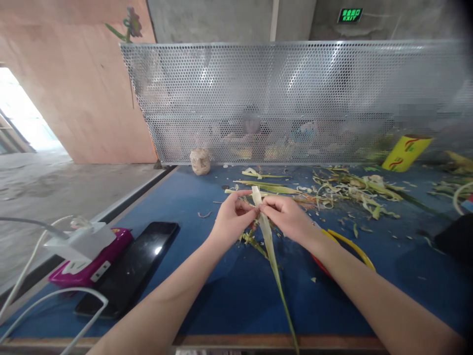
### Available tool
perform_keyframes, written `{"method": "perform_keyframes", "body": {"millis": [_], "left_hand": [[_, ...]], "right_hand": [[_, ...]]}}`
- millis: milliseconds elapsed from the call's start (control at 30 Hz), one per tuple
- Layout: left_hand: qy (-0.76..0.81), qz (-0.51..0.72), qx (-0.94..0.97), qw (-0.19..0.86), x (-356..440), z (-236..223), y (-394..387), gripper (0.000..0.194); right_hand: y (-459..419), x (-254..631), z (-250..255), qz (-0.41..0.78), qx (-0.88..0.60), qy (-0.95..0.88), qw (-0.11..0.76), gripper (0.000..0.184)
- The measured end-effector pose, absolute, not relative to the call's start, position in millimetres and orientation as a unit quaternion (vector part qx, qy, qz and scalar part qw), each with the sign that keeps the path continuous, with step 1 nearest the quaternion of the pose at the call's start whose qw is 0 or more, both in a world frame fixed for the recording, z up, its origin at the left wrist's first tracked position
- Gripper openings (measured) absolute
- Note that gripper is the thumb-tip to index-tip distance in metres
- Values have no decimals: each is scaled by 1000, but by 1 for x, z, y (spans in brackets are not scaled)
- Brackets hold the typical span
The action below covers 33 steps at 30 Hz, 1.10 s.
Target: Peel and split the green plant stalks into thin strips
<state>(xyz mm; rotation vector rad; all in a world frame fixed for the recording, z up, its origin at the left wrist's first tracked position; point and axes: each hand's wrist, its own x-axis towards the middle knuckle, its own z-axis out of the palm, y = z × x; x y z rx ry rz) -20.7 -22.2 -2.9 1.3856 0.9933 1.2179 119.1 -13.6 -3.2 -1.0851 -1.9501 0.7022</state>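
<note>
Both hands meet over the middle of the blue table, holding a long leaf strip point(269, 241), whitish and broad at the top, narrowing to a green tail that runs down past the table's front edge. My left hand point(234, 214) pinches the strip from the left, its index finger reaching along the upper end. From the right, my right hand point(284, 214) grips it with thumb and fingers close together. Below the hands lies a knobbly green plant piece point(254, 242), partly hidden by the strip.
Leaf scraps point(354, 192) litter the back right near a yellow roll point(405, 154). A small carved head point(200, 161) stands by the perforated metal screen point(240, 98). At left are a black phone point(136, 266), a purple power strip point(92, 266) and cables. A yellow-red band point(354, 249) lies under my right forearm.
</note>
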Motion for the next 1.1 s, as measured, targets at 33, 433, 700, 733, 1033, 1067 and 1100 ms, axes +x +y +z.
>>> {"method": "perform_keyframes", "body": {"millis": [33, 433, 700, 733, 1033, 1067, 1100], "left_hand": [[413, 503, 574, 498, -21, -3, -22, 37], [438, 502, 534, 520, -21, -7, -18, 32], [451, 488, 527, 530, -19, -8, -21, 31], [458, 485, 525, 529, -19, -7, -22, 32], [468, 478, 554, 496, -19, -10, -21, 33], [457, 482, 562, 494, -19, -11, -21, 32], [443, 485, 570, 494, -19, -11, -22, 32]], "right_hand": [[-14, 118, -3, 271, -426, -768, 394, 23], [-22, 122, 2, 274, -381, -768, 435, 26], [-22, 124, 5, 272, -247, -836, 408, 24], [-22, 125, 4, 276, -239, -833, 416, 24], [-16, 128, -1, 339, -253, -808, 410, 31], [-13, 129, -2, 358, -275, -792, 411, 37], [-10, 129, -4, 379, -302, -773, 410, 43]]}}
